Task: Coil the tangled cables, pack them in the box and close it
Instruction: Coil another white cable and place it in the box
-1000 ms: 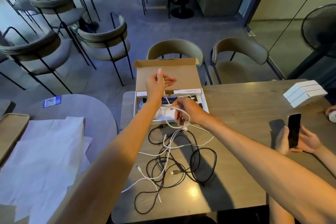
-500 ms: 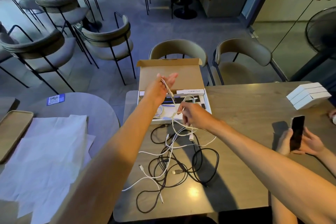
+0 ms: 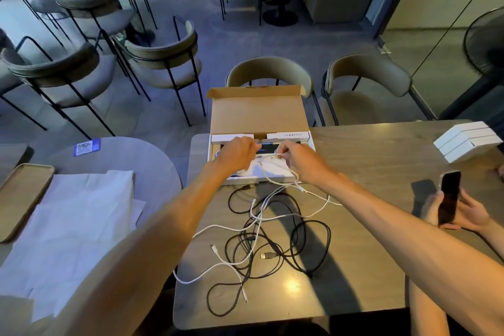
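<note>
Head view: both hands (image 3: 237, 154) (image 3: 296, 157) pinch thin white cable (image 3: 268, 169); cardboard box (image 3: 257, 114) open.

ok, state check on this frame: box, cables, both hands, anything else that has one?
Cardboard box: open, lid standing up.
White cable: partly gathered over the box, the rest trailing onto the table.
Black cables: tangled, loose on the table.
Left hand: pinching the white cable.
Right hand: pinching the white cable.
Phone: screen dark, held by another person.
White boxes: closed, stacked.
</note>
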